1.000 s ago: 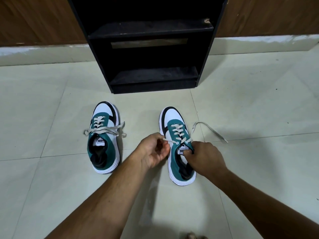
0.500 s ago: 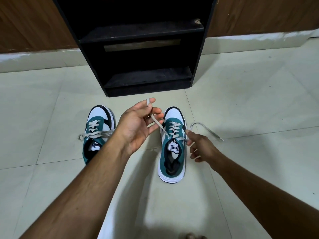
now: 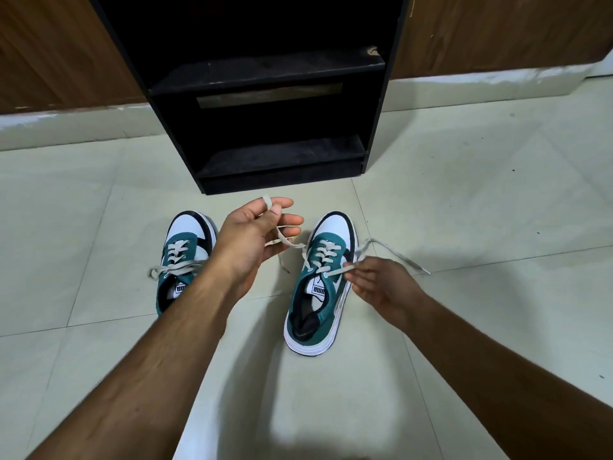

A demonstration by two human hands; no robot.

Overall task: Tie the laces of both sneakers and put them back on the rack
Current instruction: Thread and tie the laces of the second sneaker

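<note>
Raised higher, left hand (image 3: 252, 240) pinches lace (image 3: 285, 242); right hand (image 3: 381, 287) pinches Puma sneaker's (image 3: 318, 293) other lace (image 3: 394, 252).

Frame center: left hand (image 3: 252, 240) raised, lace (image 3: 282, 239) looped over fingers (image 3: 267, 203). Right hand (image 3: 381, 287) pinches the other lace end beside right sneaker (image 3: 318, 293). Left sneaker (image 3: 180, 257) untied, floor (image 3: 464, 194). Black rack (image 3: 265, 74) above.
</note>
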